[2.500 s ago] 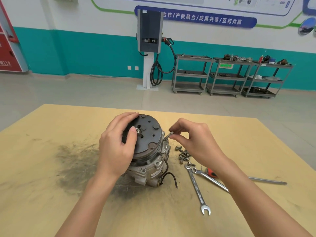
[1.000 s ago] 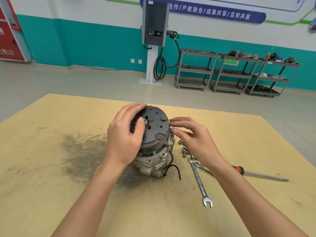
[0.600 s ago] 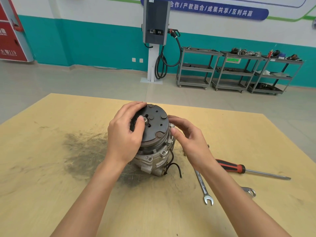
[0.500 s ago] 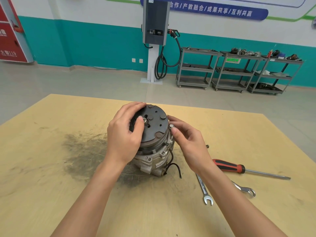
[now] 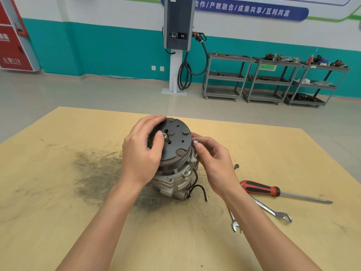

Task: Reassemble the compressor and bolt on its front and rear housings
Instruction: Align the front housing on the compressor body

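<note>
The compressor point(image 5: 176, 163) is stood on end at the middle of the plywood table point(image 5: 58, 192), its long axis tilted slightly, the dark round clutch plate point(image 5: 175, 141) facing up. The plate's left edge is gripped by the curled left hand point(image 5: 141, 153). A silver bolt point(image 5: 195, 142) is pinched at the ribbed aluminium housing's rim by the right hand point(image 5: 214, 163). A grey floor and teal wall lie beyond.

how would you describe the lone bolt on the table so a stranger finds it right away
Start at the compressor standing on the yellow table and look just past the right hand. The lone bolt lies there, beyond the red-handled screwdriver. It is short and dark, far smaller than the screwdriver and the two wrenches.
</note>
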The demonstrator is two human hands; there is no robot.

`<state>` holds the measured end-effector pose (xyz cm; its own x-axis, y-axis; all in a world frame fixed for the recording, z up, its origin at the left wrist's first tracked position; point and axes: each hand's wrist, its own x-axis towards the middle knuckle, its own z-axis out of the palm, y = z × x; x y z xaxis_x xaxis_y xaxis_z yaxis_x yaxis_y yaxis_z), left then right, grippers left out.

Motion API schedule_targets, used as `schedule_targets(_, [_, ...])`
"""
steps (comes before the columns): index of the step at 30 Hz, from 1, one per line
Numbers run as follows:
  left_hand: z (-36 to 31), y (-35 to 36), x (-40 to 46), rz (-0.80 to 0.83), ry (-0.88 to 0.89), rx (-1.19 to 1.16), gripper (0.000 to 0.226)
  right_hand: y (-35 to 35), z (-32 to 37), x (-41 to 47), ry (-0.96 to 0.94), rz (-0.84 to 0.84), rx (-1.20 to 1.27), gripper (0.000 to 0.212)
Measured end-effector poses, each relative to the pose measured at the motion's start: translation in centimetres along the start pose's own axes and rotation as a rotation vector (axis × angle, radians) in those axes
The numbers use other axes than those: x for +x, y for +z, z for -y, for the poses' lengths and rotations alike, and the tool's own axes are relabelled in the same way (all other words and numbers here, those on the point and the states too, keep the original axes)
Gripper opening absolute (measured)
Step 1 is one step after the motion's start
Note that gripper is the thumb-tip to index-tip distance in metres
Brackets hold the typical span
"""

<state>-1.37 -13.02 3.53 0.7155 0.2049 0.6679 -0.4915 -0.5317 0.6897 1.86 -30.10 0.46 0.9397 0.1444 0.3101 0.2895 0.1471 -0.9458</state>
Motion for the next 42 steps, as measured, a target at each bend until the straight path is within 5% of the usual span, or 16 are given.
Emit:
schedule_targets(9, [-0.2, 0.0, 0.0, -0.011, -0.007, -0.033, 0.038, 0.2, 0.1, 0.5, -0.032, -0.003, -0.091, 0.017])
schedule_targets(16, [1.9, -1.0, -2.4, -0.012, -0.133, -0.373, 0.042, -0.5, 0.5, 0.4, -0.025, 0.077, -0.114, 0.016])
schedule_targets(23, [3.2, -0.3, -4.5, 0.134, -0.255, -0.414, 0.128, -0.3, 0.1, 0.5, -0.064, -0.004, -0.114, 0.015])
schedule_targets(30, [2.8, 1.5, -4.3, -0.020, -0.270, -0.305, 0.119, 0.6, -1.7, -0.5, -0.187, -0.066, -0.092, 0.016])
schedule_targets(34, [2.5, 1.6, -4.4, -0.057, -0.260, -0.251, 0.111, 0.6, -2.8, -1.4, -0.199, 0.029, -0.155, 0.033])
schedule_targets(39, [2.4, 1.6, -4.2, -0.088, -0.260, -0.162, 0.110, 1.3, -2.8, -1.6, -0.205, 0.106, -0.224, 0.089])
schedule_targets(42, [2.4, 1.8, -4.3, -0.104, -0.260, -0.111, 0.106, 1.4, -2.9, -1.7, -0.174, 0.155, -0.213, 0.105])
